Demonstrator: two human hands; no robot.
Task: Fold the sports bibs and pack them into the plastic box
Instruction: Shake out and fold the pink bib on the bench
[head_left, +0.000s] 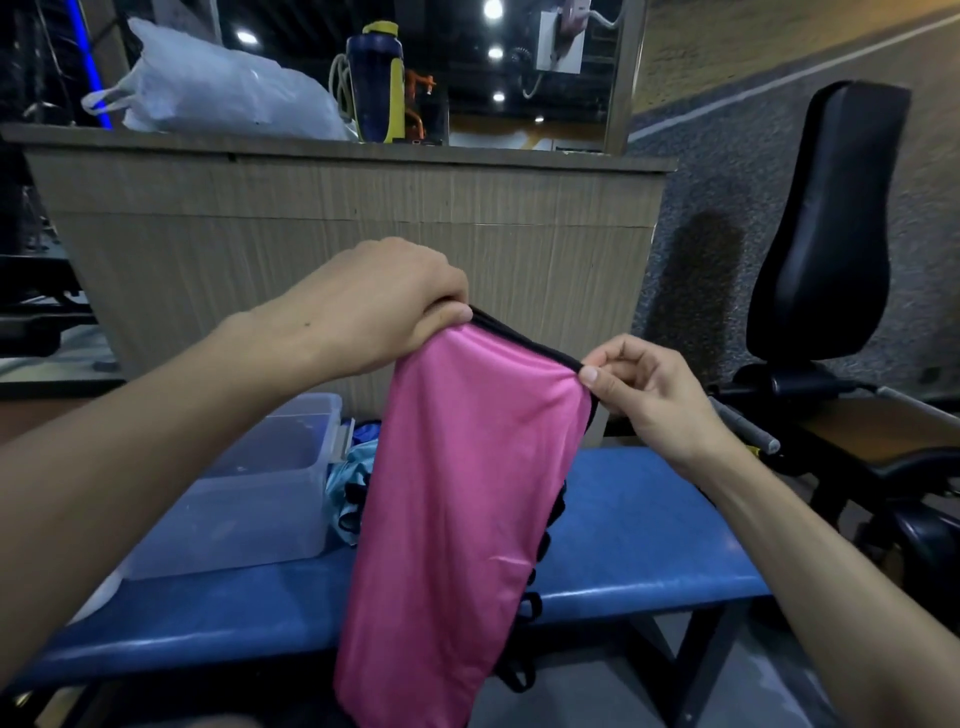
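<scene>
A pink sports bib (457, 509) with black trim hangs in the air above the blue bench (623, 535). My left hand (374, 306) grips its top left corner. My right hand (644, 389) pinches the top right corner between thumb and fingers. The bib hangs folded lengthwise, its lower end dropping below the bench's front edge. A clear plastic box (244, 493) stands on the left part of the bench, with no bibs visible inside. A heap of light blue bibs (348, 483) lies just right of the box, partly hidden behind the pink bib.
Behind the bench stands a wood-grain counter (363, 208) carrying a white plastic bag (218, 88) and a dark blue and yellow bottle (376, 78). A black padded gym seat (831, 218) with its frame stands at the right.
</scene>
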